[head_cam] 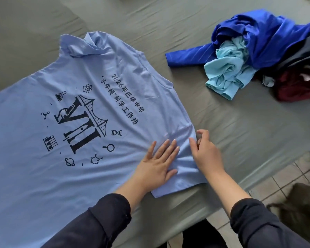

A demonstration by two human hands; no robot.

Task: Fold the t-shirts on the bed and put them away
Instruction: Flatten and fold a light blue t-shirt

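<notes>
Soft, even daylight; no glare, only faint shadows in the bed sheet (pixel 222 133) creases. Centre reasonably sharp; edges blurred and bent by wide-angle distortion.

light-blue t-shirt (pixel 64 104) with black print, grey-green bedsheet (pixel 222 131)

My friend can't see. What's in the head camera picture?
A light blue t-shirt lies spread on a grey bed, the left hand pressing it flat while the right hand pinches its sleeve. A pile of unfolded clothes waits nearby.
</notes>
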